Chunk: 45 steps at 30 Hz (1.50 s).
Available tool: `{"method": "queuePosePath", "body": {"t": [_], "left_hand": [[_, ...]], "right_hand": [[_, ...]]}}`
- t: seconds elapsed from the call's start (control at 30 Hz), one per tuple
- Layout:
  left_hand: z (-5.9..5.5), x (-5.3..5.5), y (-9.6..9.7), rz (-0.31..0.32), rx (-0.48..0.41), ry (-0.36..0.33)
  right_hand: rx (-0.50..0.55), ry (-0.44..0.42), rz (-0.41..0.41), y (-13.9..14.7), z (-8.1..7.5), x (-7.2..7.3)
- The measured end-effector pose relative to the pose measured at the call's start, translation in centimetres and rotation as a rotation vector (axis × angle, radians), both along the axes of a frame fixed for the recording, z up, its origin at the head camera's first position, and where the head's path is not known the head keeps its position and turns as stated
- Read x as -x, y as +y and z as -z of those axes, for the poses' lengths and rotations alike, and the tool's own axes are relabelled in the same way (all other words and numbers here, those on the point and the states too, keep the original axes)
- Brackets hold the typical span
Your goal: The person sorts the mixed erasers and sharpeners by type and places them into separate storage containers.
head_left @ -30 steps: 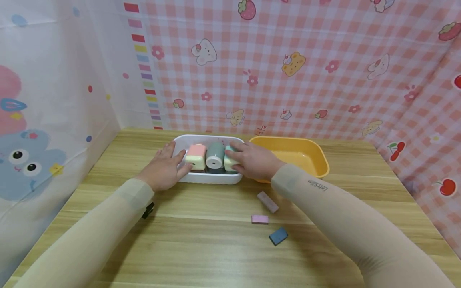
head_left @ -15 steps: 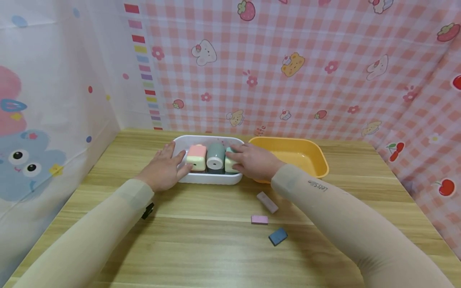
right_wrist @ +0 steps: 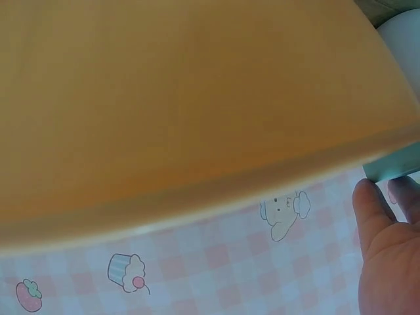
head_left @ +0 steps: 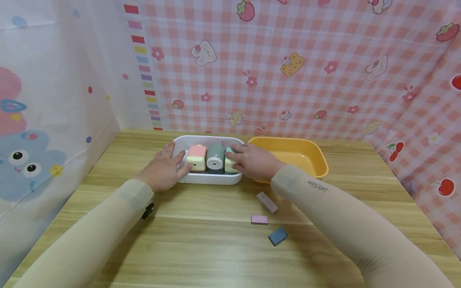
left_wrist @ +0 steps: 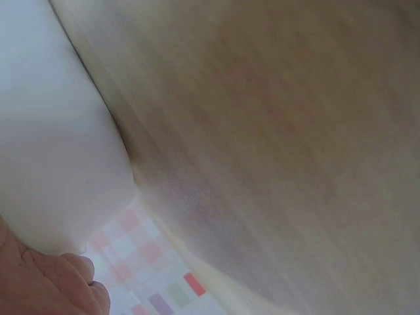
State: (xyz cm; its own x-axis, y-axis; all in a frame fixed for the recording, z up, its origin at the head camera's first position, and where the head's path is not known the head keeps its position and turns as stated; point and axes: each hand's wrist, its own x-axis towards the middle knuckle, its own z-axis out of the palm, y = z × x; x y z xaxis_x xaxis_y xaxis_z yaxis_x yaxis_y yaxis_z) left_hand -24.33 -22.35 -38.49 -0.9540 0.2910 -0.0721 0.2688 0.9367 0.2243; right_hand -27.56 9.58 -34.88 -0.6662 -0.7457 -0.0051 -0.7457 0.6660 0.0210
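In the head view a white basket (head_left: 210, 179) holds three small things side by side. On the left is a pink-and-cream sharpener (head_left: 197, 158) with a hole in its front. A round green sharpener (head_left: 215, 156) with a white end lies in the middle. At the right, a mint-and-cream sharpener (head_left: 230, 163) is partly hidden by my right hand (head_left: 257, 161), whose fingers stretch over it and the basket's right end. My left hand (head_left: 163, 168) spreads its fingers at the basket's left end, its thumb near the pink-and-cream sharpener. In the left wrist view, the basket's white wall (left_wrist: 59, 131) fills the left side.
A yellow basket (head_left: 302, 158) stands at the white basket's right, partly behind my right arm. Nearer on the wooden table (head_left: 201, 256) lie a pale eraser (head_left: 267, 202), a pink eraser (head_left: 259, 219) and a blue eraser (head_left: 278, 236). A black clip (head_left: 147, 211) shows beside my left forearm.
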Motion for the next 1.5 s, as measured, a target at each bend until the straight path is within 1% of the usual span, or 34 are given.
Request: {"method": "queuePosePath", "body": {"t": [0.43,0.77,1.0,1.1,1.3,1.5], "left_hand": [[-0.1,-0.2,0.0,0.006,0.004,0.005],[-0.2,-0.2,0.1,0.006,0.004,0.004],[-0.1,-0.2,0.0,0.010,-0.003,0.012],[0.0,-0.1,0.0,0.008,-0.003,0.013],[0.0,-0.2,0.1,0.004,-0.009,0.012],[-0.2,-0.3,0.1,0.005,-0.011,0.007]], "right_hand": [[-0.008,0.001,0.002,0.0,0.0,0.0],[0.027,-0.026,0.024,0.2,-0.3,-0.3],[0.062,-0.070,0.055,0.7,-0.9,-0.8],[0.071,-0.070,0.061,1.2,-1.3,-1.0],[0.087,-0.041,0.067,2.2,-1.9,-1.7],[0.071,0.029,0.032,3.5,-2.1,-2.6]]}}
